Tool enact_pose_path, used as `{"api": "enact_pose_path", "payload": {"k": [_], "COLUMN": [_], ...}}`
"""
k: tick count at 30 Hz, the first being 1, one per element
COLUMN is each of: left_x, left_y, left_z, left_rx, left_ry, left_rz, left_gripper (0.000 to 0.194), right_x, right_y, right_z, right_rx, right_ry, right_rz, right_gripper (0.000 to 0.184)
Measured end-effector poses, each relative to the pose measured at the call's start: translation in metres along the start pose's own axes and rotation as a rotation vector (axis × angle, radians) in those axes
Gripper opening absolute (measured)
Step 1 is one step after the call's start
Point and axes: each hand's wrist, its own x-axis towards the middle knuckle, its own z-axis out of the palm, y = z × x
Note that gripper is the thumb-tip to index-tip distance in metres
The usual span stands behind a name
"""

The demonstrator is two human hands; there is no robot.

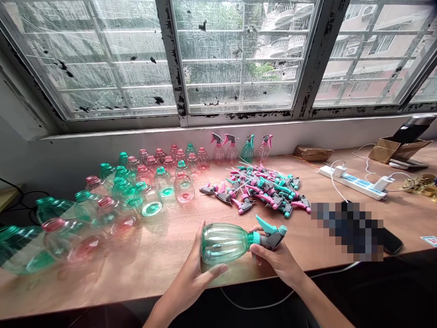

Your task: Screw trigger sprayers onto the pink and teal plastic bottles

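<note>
My left hand (200, 266) wraps around the body of a clear green spray bottle (225, 243), held on its side just above the wooden table (164, 255). At the bottle's neck, my right hand (273, 258) grips the teal and grey trigger sprayer head (271, 233). A heap of loose pink and teal trigger heads (262, 189) lies beyond the bottle in the middle of the table. Several open green and pink bottles (136, 191) without heads stand and lie to the left.
Several bottles with sprayers fitted (239, 148) stand by the wall under the window. A white power strip (353, 182) with cables, a phone (391, 241), a blurred patch and a cardboard box (396, 148) occupy the right side.
</note>
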Motion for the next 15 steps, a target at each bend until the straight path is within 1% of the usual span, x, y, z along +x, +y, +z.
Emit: {"api": "enact_pose_path", "payload": {"k": [5, 11, 15], "left_x": [-0.0004, -0.0003, -0.0009], "left_y": [-0.0008, 0.0018, 0.0045], "left_z": [0.0002, 0.0004, 0.0014], "left_rx": [-0.029, -0.047, -0.063], "left_ry": [-0.010, -0.028, -0.011], "left_rz": [0.008, 0.010, 0.007], "left_gripper": [0.102, 0.101, 0.098], "right_x": [-0.0012, -0.0008, -0.0004], "right_y": [0.0017, 0.0073, 0.0091], "right_z": [-0.0021, -0.0063, -0.0073], "right_rx": [0.017, 0.026, 0.016], "right_ry": [-0.022, 0.000, -0.007], "right_rz": [0.002, -0.013, -0.006], "right_gripper": [0.047, 0.044, 0.043]}}
